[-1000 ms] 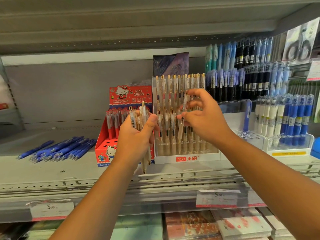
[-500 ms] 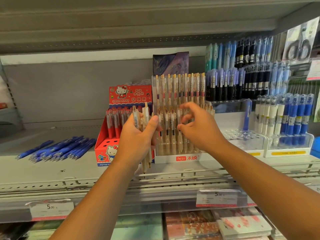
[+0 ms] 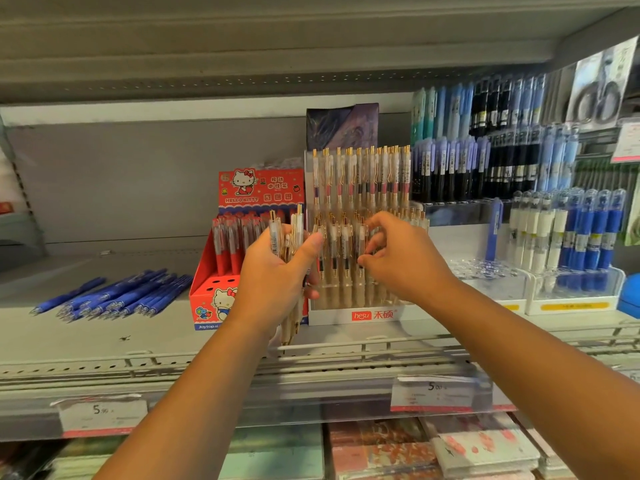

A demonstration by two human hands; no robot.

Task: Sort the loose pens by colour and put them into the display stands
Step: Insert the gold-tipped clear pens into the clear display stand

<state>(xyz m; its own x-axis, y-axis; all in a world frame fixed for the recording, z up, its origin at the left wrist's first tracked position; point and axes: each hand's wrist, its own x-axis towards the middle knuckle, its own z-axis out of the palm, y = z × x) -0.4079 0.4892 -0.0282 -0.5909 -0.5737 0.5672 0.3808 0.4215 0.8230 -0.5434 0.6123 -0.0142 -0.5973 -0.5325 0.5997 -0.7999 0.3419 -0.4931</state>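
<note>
Pens at far left: loose blue plastic pens (image 3: 114,296) lie flat in a rough fan on the grey metal shelf (image 3: 86,334), outside any stand. They look like one colour group set apart, not yet put away.
Red box: red cardboard Hello Kitty display box (image 3: 221,303) stands just beside them. Red-barrelled pens stand upright in its rear rows and dark holes show in its front step.
Left hand: left hand (image 3: 273,282) wraps round a bundle of clear gold-clipped pens (image 3: 289,237), clips up and tips down, with the thumb pressed across the front. It is held right next to the stand — probably as a ready supply for the other hand.
Clear stand: tiered clear acrylic stand with white base (image 3: 360,315) carries matching clear-and-gold pens upright in rows, so the bundle most likely belongs here.
Right hand: right hand (image 3: 405,265) is at the front row, fingers curled over the pen tops and thumb low against the barrels. I cannot tell whether it pinches one pen or only steadies the row — likely it is seating a pen in its hole.
Right side: clear stands with white and blue pens (image 3: 571,237) keep each colour in its own block. A single blue pen (image 3: 493,230) stands upright apart from them.
</note>
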